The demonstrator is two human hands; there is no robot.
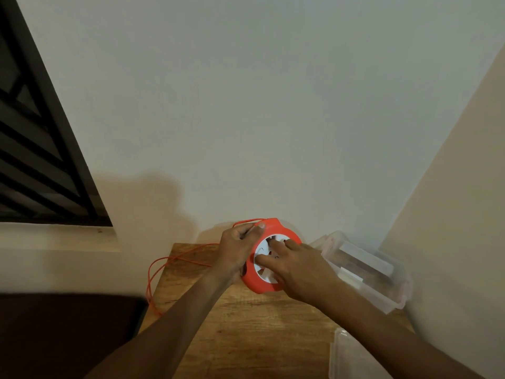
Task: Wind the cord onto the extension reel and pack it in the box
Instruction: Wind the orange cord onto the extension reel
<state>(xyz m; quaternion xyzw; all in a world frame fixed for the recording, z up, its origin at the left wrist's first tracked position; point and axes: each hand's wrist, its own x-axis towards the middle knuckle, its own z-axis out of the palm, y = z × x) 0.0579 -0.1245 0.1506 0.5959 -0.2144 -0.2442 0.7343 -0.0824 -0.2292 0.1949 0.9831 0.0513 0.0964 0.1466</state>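
An orange extension reel (259, 284) with a white centre disc stands tilted on the wooden table (246, 337), near the wall. My left hand (237, 251) grips the reel's left rim, thumb on its top edge. My right hand (295, 265) lies flat on the white disc with the fingers spread over its openings. The orange cord (164, 265) runs loose from the reel to the left, loops over the table's left edge and hangs down. A clear plastic box (366, 269) stands open to the right of the reel.
The box's clear lid (352, 359) lies at the table's front right. A white wall rises just behind the reel, and another wall closes off the right side. A dark barred window (35, 149) is at left, with a dark surface (62, 335) below it.
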